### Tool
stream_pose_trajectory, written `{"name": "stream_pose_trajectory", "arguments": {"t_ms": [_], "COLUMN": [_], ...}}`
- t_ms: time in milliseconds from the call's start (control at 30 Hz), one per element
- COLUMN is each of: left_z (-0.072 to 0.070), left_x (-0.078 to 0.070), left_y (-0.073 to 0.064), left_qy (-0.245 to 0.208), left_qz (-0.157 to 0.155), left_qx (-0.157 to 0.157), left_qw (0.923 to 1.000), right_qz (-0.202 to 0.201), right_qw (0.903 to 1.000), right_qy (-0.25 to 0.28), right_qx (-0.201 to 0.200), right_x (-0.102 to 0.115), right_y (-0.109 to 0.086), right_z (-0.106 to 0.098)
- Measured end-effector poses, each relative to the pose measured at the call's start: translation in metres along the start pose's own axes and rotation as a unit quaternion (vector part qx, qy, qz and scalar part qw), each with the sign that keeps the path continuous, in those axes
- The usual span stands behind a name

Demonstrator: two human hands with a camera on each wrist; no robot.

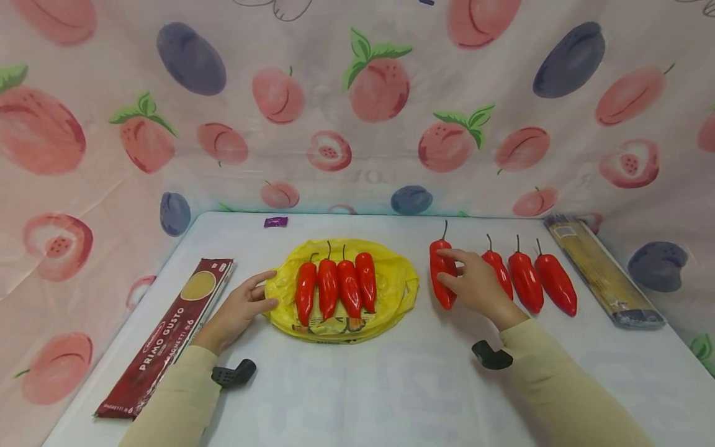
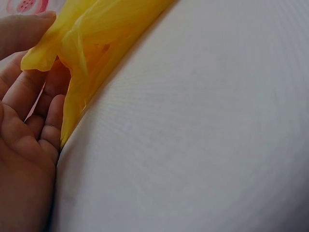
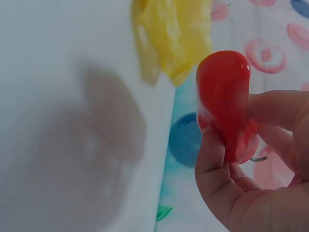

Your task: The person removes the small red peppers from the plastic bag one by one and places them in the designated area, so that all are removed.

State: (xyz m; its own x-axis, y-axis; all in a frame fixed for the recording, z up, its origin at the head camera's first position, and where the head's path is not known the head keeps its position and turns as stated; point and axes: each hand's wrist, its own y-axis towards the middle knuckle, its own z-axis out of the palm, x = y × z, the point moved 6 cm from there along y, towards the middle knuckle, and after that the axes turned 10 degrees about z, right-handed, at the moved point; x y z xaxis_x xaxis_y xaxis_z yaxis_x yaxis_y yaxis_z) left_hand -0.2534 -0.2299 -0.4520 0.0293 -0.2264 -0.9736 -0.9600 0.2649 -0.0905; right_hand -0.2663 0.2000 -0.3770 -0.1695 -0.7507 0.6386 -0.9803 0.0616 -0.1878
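My left hand (image 1: 240, 310) pinches the left edge of a yellow plastic bag (image 1: 393, 298) lying flat on the table. In the left wrist view its thumb and fingers lie on either side of the crumpled bag edge (image 2: 91, 53). Several glossy red chili peppers (image 1: 328, 288) lie side by side on the bag, stems mostly pointing away. To the right of the bag, my right hand (image 1: 477, 282) holds another red chili pepper (image 1: 436, 267) between thumb and fingers. The right wrist view shows this pepper (image 3: 223, 82) tip-on, its dark stem behind. Three more red peppers (image 1: 526, 282) lie right of that hand.
A dark red spaghetti packet (image 1: 167, 335) lies along the table's left side. At the right edge is a clear pack of spaghetti (image 1: 603, 273). A small purple wrapper (image 1: 276, 221) sits near the back edge, before a fruit-print cloth (image 1: 368, 161).
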Motion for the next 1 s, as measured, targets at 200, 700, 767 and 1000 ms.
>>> {"name": "stream_pose_trajectory", "arguments": {"t_ms": [200,700,767,1000], "left_z": [0.0,0.0,0.0,0.002], "left_x": [0.0,0.0,0.0,0.0], "left_y": [0.001,0.0,0.0,0.0], "left_qy": [-0.003,-0.007,-0.01,-0.013], "left_qz": [-0.007,-0.002,-0.001,0.005], "left_qx": [-0.004,-0.003,-0.002,0.001], "left_qw": [1.0,1.0,1.0,0.9999], "right_qz": [0.019,0.048,0.051,0.066], "right_qw": [0.9998,0.9987,0.9985,0.9975], "right_qy": [0.003,-0.01,-0.011,-0.009], "right_qx": [0.004,0.013,0.015,0.025], "right_x": [-0.02,-0.045,-0.046,-0.048], "right_y": [0.006,0.021,0.023,0.028], "right_z": [0.0,0.001,0.003,0.009]}}
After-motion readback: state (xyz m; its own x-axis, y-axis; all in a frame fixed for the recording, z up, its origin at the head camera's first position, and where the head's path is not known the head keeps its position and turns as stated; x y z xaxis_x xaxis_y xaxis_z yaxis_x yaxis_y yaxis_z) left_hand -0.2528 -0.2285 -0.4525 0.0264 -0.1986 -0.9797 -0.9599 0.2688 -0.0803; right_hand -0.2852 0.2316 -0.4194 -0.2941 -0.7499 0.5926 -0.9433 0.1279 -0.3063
